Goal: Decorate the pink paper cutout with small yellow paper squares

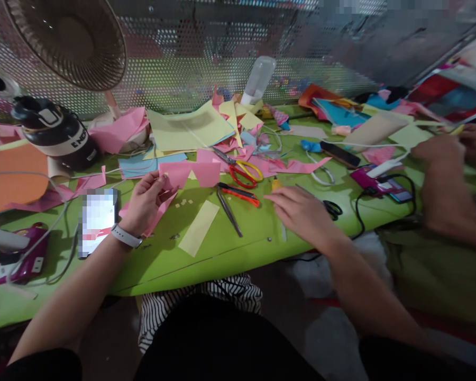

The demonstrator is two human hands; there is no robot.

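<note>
My left hand pinches a folded pink paper strip with a notch in its top piece; more pink paper hangs below the fingers. To the right, my right hand reaches over the table with fingers stretched out, above a slim thing with a yellow end, mostly hidden by the hand. Between the hands lie a pale yellow paper strip, metal tweezers, an orange box cutter and scissors with red and yellow handles. Small yellow paper bits are near the tweezers.
A phone lies left of my left wrist. Behind are a black bottle, a fan, yellow sheets and a clear bottle. Purple power banks with cables lie at both sides. A co-worker's hands are at the right.
</note>
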